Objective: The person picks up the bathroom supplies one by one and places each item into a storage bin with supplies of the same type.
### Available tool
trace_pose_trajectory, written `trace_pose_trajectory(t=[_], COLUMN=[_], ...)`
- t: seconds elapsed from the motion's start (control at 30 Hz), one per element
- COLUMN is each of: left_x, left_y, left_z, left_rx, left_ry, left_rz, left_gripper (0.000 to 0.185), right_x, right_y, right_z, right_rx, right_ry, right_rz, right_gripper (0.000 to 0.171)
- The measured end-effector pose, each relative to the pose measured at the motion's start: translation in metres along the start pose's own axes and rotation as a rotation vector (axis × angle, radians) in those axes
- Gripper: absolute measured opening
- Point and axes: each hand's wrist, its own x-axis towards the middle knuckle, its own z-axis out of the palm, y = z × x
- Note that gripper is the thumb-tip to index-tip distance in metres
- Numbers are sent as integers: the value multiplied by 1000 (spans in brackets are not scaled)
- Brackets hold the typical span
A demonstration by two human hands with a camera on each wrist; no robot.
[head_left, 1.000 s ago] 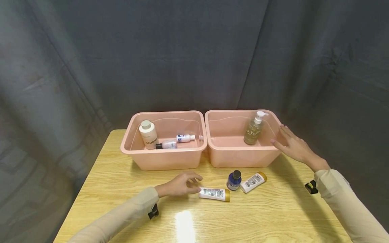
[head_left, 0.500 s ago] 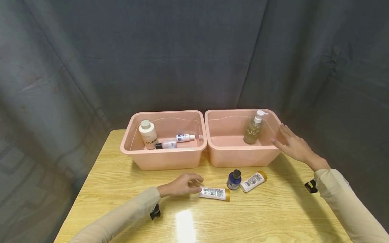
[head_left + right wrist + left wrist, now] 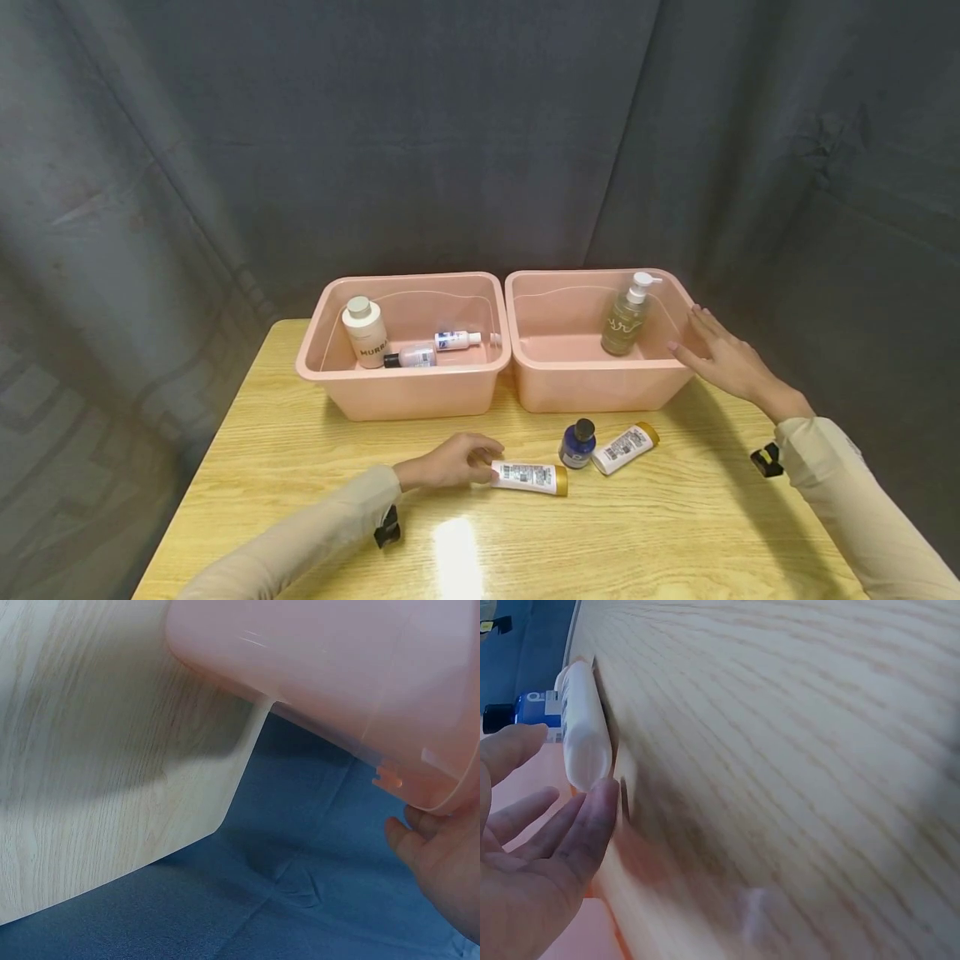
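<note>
A white tube with a gold cap [image 3: 529, 478] lies on the wooden table, its cap to the right. My left hand [image 3: 453, 460] is at its white end. In the left wrist view a fingertip [image 3: 604, 791] of the left hand meets or nearly meets that end, with the thumb apart above it. My right hand [image 3: 731, 362] rests against the right rim of the right pink bin [image 3: 592, 389], fingers extended and thumb near the front corner. A blue bottle with a black cap [image 3: 577, 446] stands beside a second white tube [image 3: 625, 448].
A green pump bottle [image 3: 626, 321] stands inside the right bin. The left pink bin [image 3: 412, 396] holds a white bottle [image 3: 367, 335], a small white bottle [image 3: 453, 340] and a pinkish bottle with black cap [image 3: 412, 357]. Grey curtains [image 3: 480, 133] hang behind the table [image 3: 645, 542].
My left hand has shifted slightly right towards the tube's white end, its fingers drawing closer around that end. The right hand, the bins and the bottles stay where they were.
</note>
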Motion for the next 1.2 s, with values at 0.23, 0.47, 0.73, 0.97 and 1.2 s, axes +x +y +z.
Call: trace_pose_trajectory(t=[0.23, 0.47, 0.73, 0.97, 1.2], left_x=[2, 3, 4, 5, 6], left_y=[-4, -4, -4, -8, -9], left_z=[4, 6, 8, 9, 9], left_rx=[-12, 19, 65, 53, 90], left_ry=[0, 8, 10, 15, 11], left_rz=[-25, -27, -20, -11, 28], left_gripper=[50, 52, 51, 46, 42], right_x=[0, 0, 0, 1, 1], right_y=[-1, -1, 0, 1, 0], right_z=[0, 1, 2, 1, 0], right_rx=[4, 8, 4, 0, 3], right_ry=[-10, -16, -3, 7, -5], right_rz=[8, 15, 4, -12, 5], right_gripper=[84, 84, 83, 83, 84])
